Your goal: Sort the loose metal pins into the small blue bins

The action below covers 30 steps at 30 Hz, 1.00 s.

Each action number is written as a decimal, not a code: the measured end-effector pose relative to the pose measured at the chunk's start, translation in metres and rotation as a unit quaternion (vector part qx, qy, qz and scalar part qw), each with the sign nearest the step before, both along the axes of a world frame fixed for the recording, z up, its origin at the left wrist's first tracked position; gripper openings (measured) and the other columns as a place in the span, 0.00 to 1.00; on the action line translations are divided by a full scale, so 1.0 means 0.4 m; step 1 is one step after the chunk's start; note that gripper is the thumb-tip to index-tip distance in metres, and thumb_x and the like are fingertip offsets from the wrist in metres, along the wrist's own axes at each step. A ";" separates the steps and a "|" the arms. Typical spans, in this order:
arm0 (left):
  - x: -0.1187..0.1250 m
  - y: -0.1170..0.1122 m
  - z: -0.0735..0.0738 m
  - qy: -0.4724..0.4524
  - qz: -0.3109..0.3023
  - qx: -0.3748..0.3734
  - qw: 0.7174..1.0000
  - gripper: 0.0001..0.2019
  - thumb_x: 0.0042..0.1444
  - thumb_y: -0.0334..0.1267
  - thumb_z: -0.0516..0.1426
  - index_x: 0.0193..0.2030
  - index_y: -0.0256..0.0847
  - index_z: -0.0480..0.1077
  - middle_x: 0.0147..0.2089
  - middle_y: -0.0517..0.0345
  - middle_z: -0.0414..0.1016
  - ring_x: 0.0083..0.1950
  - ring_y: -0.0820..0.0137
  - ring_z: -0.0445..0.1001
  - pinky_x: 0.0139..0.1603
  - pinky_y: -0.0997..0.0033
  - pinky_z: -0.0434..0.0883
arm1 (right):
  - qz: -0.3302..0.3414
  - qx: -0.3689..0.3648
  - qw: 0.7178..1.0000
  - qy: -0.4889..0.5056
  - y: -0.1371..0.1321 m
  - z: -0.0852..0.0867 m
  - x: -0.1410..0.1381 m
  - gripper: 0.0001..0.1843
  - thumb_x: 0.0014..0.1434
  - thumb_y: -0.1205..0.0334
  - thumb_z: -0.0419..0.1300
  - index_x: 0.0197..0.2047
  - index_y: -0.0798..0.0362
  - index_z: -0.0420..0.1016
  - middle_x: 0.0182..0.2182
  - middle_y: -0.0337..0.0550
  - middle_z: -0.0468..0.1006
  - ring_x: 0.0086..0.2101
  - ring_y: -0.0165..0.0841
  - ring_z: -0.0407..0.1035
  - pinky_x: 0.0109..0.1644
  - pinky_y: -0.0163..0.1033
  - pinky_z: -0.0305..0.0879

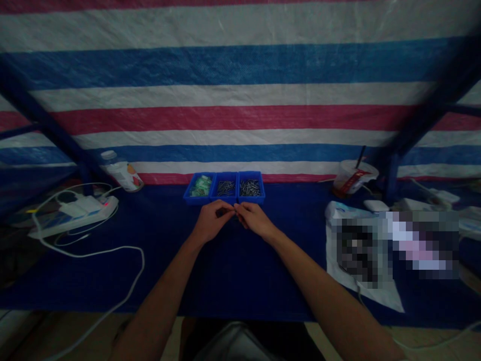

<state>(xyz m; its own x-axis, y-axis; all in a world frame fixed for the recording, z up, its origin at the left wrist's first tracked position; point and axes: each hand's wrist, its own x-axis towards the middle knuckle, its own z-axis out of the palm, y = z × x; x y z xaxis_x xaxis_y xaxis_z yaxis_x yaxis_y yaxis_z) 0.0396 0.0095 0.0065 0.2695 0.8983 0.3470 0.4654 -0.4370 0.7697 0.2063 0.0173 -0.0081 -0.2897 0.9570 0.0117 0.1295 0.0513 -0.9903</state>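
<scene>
My left hand (213, 218) and my right hand (252, 217) meet fingertip to fingertip over the blue table, just in front of three blue bins. Both are closed in a pinch, and whatever lies between the fingers is too small and dark to name. Behind them, the left blue bin (187, 196) holds small green-tinted clear packets (201, 186). Small dark metal pieces (226, 188) fill the middle bin. More small metal pieces (250, 188), looking like screws or pins, lie in the right bin.
At left are a power strip (101, 213) with a white cable (108, 249) and a labelled bottle (126, 173). A plastic cup (353, 178) with a straw stands back right, behind a white bag (387, 296) and blurred items. Dark blue frame bars (417, 120) and striped sheeting (240, 118) enclose the table.
</scene>
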 end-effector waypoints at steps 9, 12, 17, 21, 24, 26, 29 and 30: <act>-0.028 0.014 -0.004 -0.001 0.061 -0.061 0.996 0.12 0.58 0.45 0.57 0.42 0.39 0.74 0.32 0.57 0.77 0.33 0.68 0.74 0.35 0.68 0.68 | 0.016 -0.066 0.988 0.140 -0.006 0.047 0.041 0.16 0.56 0.48 0.62 0.28 0.52 0.68 0.19 0.32 0.64 0.18 0.23 0.55 0.21 0.32 0.44; -0.022 0.011 -0.013 0.144 0.040 -0.041 0.988 0.10 0.59 0.43 0.57 0.41 0.41 0.75 0.33 0.56 0.77 0.33 0.66 0.74 0.36 0.67 0.67 | 0.034 -0.120 0.984 0.130 -0.008 0.051 0.048 0.18 0.55 0.48 0.63 0.25 0.54 0.68 0.17 0.31 0.60 0.17 0.22 0.50 0.19 0.33 0.41; -0.006 0.002 -0.024 0.236 0.015 -0.004 0.972 0.08 0.58 0.40 0.59 0.42 0.42 0.77 0.38 0.54 0.77 0.37 0.65 0.74 0.37 0.67 0.67 | 0.007 -0.135 0.973 0.186 -0.007 0.048 0.025 0.19 0.52 0.46 0.66 0.35 0.54 0.74 0.22 0.34 0.69 0.17 0.21 0.55 0.20 0.31 0.44; -0.006 0.004 -0.028 0.243 0.002 0.001 0.970 0.07 0.59 0.37 0.57 0.40 0.42 0.77 0.39 0.54 0.76 0.38 0.65 0.74 0.40 0.67 0.68 | 0.000 -0.100 0.979 0.178 0.000 0.037 0.014 0.19 0.54 0.47 0.63 0.43 0.51 0.74 0.28 0.36 0.74 0.18 0.22 0.58 0.21 0.32 0.48; -0.007 0.007 -0.035 0.245 -0.008 0.008 0.969 0.07 0.61 0.35 0.56 0.37 0.41 0.75 0.39 0.54 0.75 0.39 0.65 0.74 0.41 0.66 0.68 | -0.022 -0.005 1.000 0.004 0.005 0.015 0.023 0.10 0.59 0.54 0.60 0.38 0.52 0.76 0.27 0.38 0.75 0.21 0.26 0.62 0.27 0.34 0.56; -0.006 0.009 -0.040 0.254 -0.008 0.016 0.967 0.07 0.61 0.34 0.55 0.37 0.40 0.74 0.40 0.54 0.74 0.41 0.65 0.74 0.43 0.66 0.68 | -0.034 0.081 0.985 -0.150 0.003 0.004 0.033 0.06 0.59 0.60 0.60 0.36 0.51 0.77 0.29 0.41 0.77 0.28 0.30 0.68 0.34 0.37 0.61; -0.003 0.007 -0.044 0.264 -0.004 0.024 0.964 0.07 0.62 0.34 0.53 0.39 0.40 0.72 0.40 0.54 0.73 0.41 0.65 0.73 0.43 0.65 0.68 | -0.028 0.158 0.934 -0.319 -0.007 0.000 0.042 0.06 0.60 0.60 0.61 0.40 0.48 0.79 0.36 0.44 0.79 0.36 0.37 0.72 0.40 0.40 0.62; -0.002 0.006 -0.044 0.265 -0.004 0.024 0.964 0.06 0.62 0.34 0.53 0.39 0.40 0.72 0.40 0.54 0.73 0.41 0.65 0.73 0.43 0.65 0.68 | -0.021 0.171 0.920 -0.351 -0.011 0.002 0.042 0.07 0.60 0.60 0.61 0.41 0.48 0.79 0.38 0.45 0.79 0.38 0.38 0.72 0.40 0.41 0.62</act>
<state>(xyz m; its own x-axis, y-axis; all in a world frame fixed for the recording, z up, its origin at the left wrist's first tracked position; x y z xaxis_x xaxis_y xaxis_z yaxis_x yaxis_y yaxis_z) 0.0387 0.0120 -0.0111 0.4273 0.8818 0.1995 0.7839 -0.4713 0.4041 0.2231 0.0127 -0.0073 -0.3034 0.9428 0.1377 0.7405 0.3243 -0.5886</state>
